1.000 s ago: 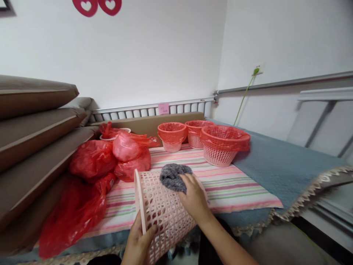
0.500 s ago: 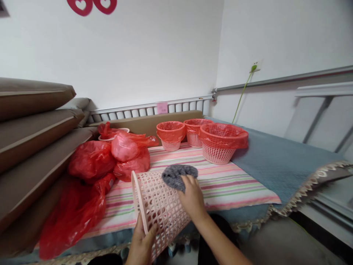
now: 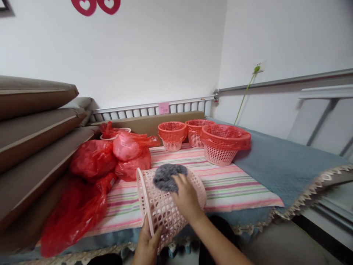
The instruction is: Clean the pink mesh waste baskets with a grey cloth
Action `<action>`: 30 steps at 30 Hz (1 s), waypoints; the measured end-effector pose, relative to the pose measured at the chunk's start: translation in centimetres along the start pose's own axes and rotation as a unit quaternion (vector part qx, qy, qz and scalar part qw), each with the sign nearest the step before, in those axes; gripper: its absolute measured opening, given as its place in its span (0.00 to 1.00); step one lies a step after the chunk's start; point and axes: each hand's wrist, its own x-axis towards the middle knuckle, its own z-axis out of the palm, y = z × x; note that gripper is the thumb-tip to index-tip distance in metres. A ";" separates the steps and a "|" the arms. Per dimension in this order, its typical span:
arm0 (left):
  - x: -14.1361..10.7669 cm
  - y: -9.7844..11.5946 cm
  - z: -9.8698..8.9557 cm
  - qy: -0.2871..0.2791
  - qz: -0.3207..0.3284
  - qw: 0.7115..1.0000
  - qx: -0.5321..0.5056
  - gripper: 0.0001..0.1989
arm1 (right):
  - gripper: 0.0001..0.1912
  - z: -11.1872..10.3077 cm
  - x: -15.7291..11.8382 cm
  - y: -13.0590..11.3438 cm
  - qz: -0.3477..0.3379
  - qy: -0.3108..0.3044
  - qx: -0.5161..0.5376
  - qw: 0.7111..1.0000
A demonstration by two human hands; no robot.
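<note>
A striped cloth (image 3: 242, 192) lay beneath a pale-pink lattice basket (image 3: 164, 210), tipped sideways over its near edge. The left hand's (image 3: 149, 240) fingers were closed on the basket's rim; the right hand's (image 3: 186, 198) bent fingers held a fuzzy gray rag (image 3: 166, 177) against its upper wall.

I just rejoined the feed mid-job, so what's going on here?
The person's left hand grips a pink lattice basket, turned on its side, by the rim. The right hand holds a fuzzy gray cloth against its outside. Farther back, three red-lined baskets stand upright; red plastic bags lie to the left on a striped cloth.
</note>
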 end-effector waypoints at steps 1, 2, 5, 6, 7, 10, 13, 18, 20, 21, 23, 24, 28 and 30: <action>0.0 -0.2 0.1 -0.002 -0.008 1.000 -0.007 0.45 | 0.27 -0.2 0.7 1.8 0.035 0.016 -0.025 0.999; -0.1 -0.4 0.2 0.002 -0.007 1.000 -0.012 0.47 | 0.25 -0.5 1.4 3.4 0.074 0.029 -0.045 0.996; -0.6 -0.9 0.6 0.024 0.009 1.000 -0.017 0.48 | 0.23 -1.3 2.4 7.0 0.163 0.054 -0.077 0.982; -0.7 -0.9 0.7 0.029 0.014 0.999 -0.013 0.48 | 0.22 -1.4 2.5 7.7 0.178 0.057 -0.080 0.979; -0.9 -0.8 0.8 0.029 0.015 0.999 -0.006 0.46 | 0.22 -1.6 2.6 8.1 0.190 0.057 -0.082 0.977; -0.8 0.4 0.8 0.012 0.002 1.000 0.015 0.42 | 0.21 -1.6 2.6 8.5 0.222 0.059 -0.078 0.970; 0.2 2.9 0.7 0.008 0.002 0.999 0.050 0.41 | 0.20 -1.5 2.5 8.4 0.240 0.056 -0.072 0.967; 2.7 6.0 1.4 0.030 0.002 0.997 0.072 0.44 | 0.21 -1.5 2.2 8.1 0.221 0.057 -0.083 0.970; 2.9 5.8 2.0 0.041 0.008 0.997 0.065 0.44 | 0.22 -1.5 2.0 7.5 0.217 0.056 -0.097 0.970; 2.8 5.5 2.2 0.044 0.019 0.997 0.061 0.43 | 0.22 -1.5 1.9 6.9 0.208 0.054 -0.106 0.971; 2.4 4.9 2.4 0.041 0.036 0.997 0.059 0.41 | 0.23 -1.2 1.5 5.0 0.173 0.048 -0.114 0.977; 2.1 4.7 2.5 0.039 0.040 0.996 0.064 0.40 | 0.23 -1.0 1.3 3.7 0.149 0.044 -0.107 0.982; 1.5 4.0 2.1 0.011 0.060 0.992 0.108 0.37 | 0.25 0.3 0.3 -3.1 0.043 0.015 0.034 0.998; 1.4 3.4 1.8 0.027 0.099 0.985 0.139 0.32 | 0.27 0.9 -0.4 -6.1 -0.010 -0.004 0.115 0.993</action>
